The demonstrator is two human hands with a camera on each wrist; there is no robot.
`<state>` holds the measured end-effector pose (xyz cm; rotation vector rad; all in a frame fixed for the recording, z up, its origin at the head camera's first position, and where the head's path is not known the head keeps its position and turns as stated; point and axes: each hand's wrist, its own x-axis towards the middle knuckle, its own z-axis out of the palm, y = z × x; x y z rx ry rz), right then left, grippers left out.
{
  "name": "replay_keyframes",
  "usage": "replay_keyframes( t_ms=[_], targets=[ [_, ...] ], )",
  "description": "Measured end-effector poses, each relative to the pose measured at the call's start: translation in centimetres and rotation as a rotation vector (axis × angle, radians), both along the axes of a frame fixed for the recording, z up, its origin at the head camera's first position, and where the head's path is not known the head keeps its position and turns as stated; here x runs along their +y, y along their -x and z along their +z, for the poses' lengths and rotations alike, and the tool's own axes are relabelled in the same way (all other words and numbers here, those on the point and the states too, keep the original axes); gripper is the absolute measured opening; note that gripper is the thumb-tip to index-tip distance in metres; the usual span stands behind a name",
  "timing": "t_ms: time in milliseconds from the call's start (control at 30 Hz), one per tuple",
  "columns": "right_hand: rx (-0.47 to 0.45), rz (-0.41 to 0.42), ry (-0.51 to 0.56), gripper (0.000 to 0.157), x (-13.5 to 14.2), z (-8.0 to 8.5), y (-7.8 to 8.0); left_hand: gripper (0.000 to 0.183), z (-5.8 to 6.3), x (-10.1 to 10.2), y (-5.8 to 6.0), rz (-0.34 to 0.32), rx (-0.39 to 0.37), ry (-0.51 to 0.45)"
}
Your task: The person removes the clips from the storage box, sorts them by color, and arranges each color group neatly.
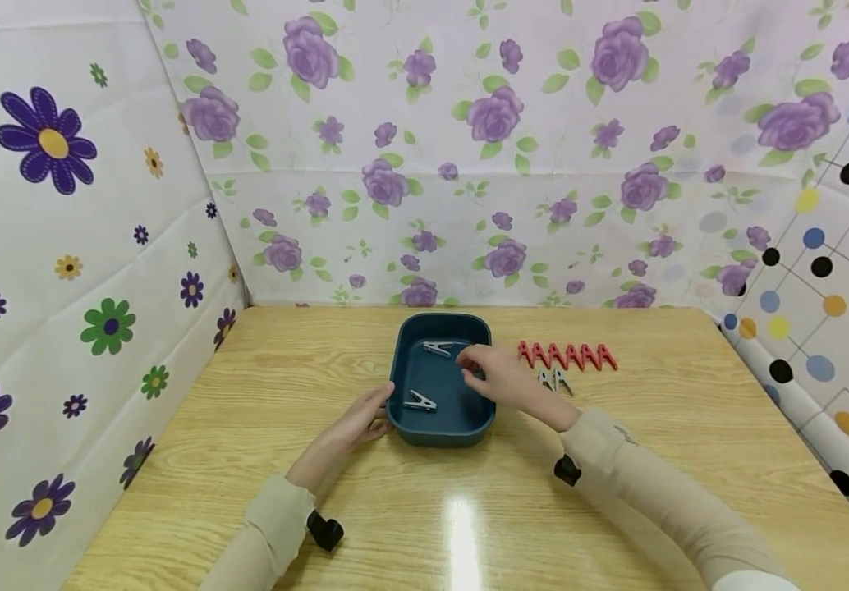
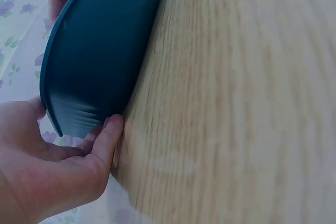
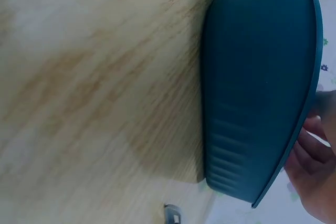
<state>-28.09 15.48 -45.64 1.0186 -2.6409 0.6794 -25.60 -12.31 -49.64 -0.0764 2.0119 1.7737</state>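
Observation:
A dark teal plastic bin (image 1: 442, 438) stands on the table. Two grey spring clips lie inside it: one clip (image 1: 437, 349) near the back, another clip (image 1: 420, 401) near the front left. My left hand (image 1: 362, 417) holds the bin's left side; in the left wrist view its thumb is at the rim and its fingers are against the outer wall. Over the bin's right rim reaches my right hand (image 1: 497, 376), fingers bent, with a gap between thumb and forefinger. No item shows in that gap. In the right wrist view the bin's wall hides part of these fingers.
Right of the bin, several red clips (image 1: 569, 356) stand in a row on the wooden table (image 1: 306, 345). Two more grey clips (image 1: 556, 381) are in front of them. Floral cloth (image 1: 395, 205) hangs along the table's back edge, with patterned cloths at both sides.

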Motion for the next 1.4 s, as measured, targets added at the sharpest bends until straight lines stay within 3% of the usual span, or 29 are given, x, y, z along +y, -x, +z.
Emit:
replay_keyframes(
  t_ms=[267, 467, 800, 1033, 1233, 1400],
  targets=[
    [-0.097, 0.143, -0.247, 0.026, -1.2, 0.5, -0.2, 0.065, 0.1, 0.1, 0.0, -0.001, 0.002, 0.004],
    [-0.174, 0.211, -0.324, 0.028, -2.3, 0.4, -0.3, 0.066, 0.0, -0.1, 0.0, -0.012, 0.004, 0.010],
    [-0.197, 0.239, -0.411, 0.033, -4.1, 0.0, -0.2, 0.070, 0.3, -0.3, -0.3, -0.033, 0.004, 0.020],
    [-0.249, 0.213, -0.495, 0.037, -5.3, -0.4, -0.3, 0.071, 0.3, -0.2, -0.2, -0.044, -0.003, 0.019],
    [-0.232, 0.207, -0.475, 0.038, -5.6, -0.6, -0.3, 0.071, 0.3, -0.2, -0.2, -0.060, -0.002, 0.022],
    [-0.176, 0.192, -0.407, 0.028, -5.6, -0.7, -0.2, 0.073, 0.3, -0.3, -0.1, -0.051, 0.002, 0.017]
  ],
)
